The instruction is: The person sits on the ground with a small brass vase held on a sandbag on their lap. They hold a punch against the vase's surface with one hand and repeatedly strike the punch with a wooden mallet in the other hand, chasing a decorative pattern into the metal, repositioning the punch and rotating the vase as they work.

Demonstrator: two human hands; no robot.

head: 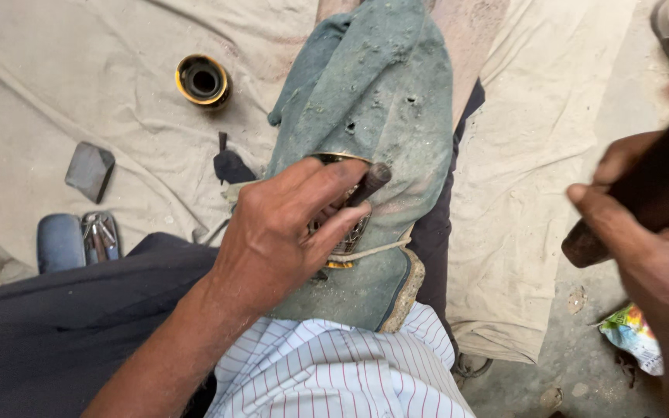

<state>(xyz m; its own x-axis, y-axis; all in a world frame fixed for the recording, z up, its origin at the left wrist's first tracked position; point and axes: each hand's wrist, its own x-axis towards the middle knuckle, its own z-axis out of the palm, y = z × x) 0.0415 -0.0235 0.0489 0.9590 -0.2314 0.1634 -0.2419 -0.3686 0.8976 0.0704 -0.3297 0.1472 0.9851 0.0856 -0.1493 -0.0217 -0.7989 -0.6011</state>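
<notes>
Head view: left hand (272, 232) grip pinches dark punch (369, 182); right hand (652, 248) grips hammer handle (644, 193).

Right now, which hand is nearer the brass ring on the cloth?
Left. The left hand lies below-right of the brass ring; the right hand, holding a dark tool, is far right.

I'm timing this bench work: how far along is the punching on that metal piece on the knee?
Done: piece tied on the green cloth with cord. In hand: left hand steadies a punch on it, right hand holds a dark tool apart from it. Left: cannot tell; fingers hide the surface.
</notes>
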